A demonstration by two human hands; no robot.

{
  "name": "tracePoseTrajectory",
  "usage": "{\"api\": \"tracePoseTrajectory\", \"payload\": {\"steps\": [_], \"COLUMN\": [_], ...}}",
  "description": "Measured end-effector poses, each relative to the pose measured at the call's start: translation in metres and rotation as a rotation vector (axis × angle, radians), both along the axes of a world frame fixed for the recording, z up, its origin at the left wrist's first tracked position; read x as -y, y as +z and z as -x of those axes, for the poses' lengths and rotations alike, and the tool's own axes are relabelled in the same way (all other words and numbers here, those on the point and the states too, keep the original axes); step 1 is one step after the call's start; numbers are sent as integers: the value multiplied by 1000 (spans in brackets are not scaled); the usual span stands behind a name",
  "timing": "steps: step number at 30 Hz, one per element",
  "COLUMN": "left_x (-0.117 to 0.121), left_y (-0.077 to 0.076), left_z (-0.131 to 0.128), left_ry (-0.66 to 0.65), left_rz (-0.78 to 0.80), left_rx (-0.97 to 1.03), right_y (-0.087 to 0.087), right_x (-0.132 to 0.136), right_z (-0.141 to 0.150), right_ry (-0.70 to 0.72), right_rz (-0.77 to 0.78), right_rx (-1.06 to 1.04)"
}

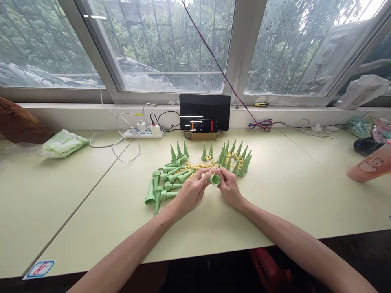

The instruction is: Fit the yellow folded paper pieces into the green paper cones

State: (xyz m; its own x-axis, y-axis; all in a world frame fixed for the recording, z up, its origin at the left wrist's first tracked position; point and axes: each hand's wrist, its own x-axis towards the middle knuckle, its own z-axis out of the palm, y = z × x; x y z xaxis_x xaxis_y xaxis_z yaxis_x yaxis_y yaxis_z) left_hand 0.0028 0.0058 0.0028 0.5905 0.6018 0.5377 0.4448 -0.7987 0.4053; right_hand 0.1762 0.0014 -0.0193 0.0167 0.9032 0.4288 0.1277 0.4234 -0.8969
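Observation:
Between both hands is a green plastic watering spike (215,179), its round open end facing me. My left hand (195,185) grips it from the left, fingers closed round its side. My right hand (228,185) pinches at it from the right; a bit of yellow shows by the fingertips, too small to make out. Just beyond the hands lie small yellow plastic pieces (200,165) in a loose strip. To the left, several green spikes (172,171) lie on their sides. On the right, upright green spikes (243,167) stand in a ring around more yellow pieces (236,157).
A dark tablet (204,112) with a phone before it stands at the back of the pale table (275,195). A power strip (143,132) with white cables sits back left, near a green-white packet (64,143). An orange cup (369,162) lies tilted at far right.

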Motion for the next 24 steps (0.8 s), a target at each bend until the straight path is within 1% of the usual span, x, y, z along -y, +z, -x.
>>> {"api": "tracePoseTrajectory", "payload": {"steps": [3,5,10,12,17,20,24], "left_x": [0,-1,-4,-4,0,0,0], "left_y": [-2,-3,-4,-2,-1,-4,-5], "left_z": [-1,-3,-5,-4,-6,-7,-7], "left_ry": [23,53,200,228,173,119,90], "left_rz": [-2,12,84,134,387,454,481], "left_rx": [-8,15,188,254,297,295,272], "right_y": [2,3,-1,-2,4,6,5], "right_x": [1,1,-3,-4,0,2,2], "right_z": [2,2,-1,-2,0,2,1], "right_ry": [10,-14,-124,-146,-101,-60,-42], "right_rz": [2,0,-7,-11,-67,-114,-108], "right_rx": [3,-6,-103,-97,62,154,178]}}
